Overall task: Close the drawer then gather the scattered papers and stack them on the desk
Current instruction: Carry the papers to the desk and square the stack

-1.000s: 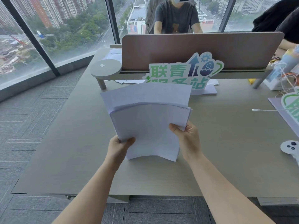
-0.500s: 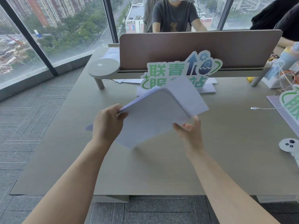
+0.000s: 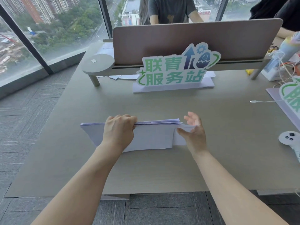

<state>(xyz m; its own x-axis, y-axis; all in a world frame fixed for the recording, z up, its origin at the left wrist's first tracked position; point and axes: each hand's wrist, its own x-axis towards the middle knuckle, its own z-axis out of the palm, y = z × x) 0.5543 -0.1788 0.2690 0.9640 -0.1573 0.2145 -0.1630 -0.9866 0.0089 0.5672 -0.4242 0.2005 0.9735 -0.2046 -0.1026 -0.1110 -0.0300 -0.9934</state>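
White paper filled the middle of my view: the stack of papers [image 3: 152,137] stood on its long edge on the table [image 3: 227,143], bottom edge touching the grey surface, top edge fanned a little at the right end. My left hand [image 3: 119,133] had the grip on it, fingers curled over the top edge near the left half, thumb side toward me, knuckles up. That grip was closed around the sheets, no gap I could see between fingers and paper.

My right hand [image 3: 194,131] was a looser story. Its fingers were spread and fairly straight, palm facing the right end of the stack, thumb laid against the near face of the outermost sheet. It touched the paper but did not clamp it; one sheet at that end stuck out lower and further right than the rest, just under the thumb.

Behind the stack, well apart from it, stood a green-lettered sign [image 3: 175,69] on a white base, backed by a brown divider panel [image 3: 194,39]. A white controller [image 3: 290,138] lay near the table's right edge, and a white cable [image 3: 266,101] trailed in from that side.
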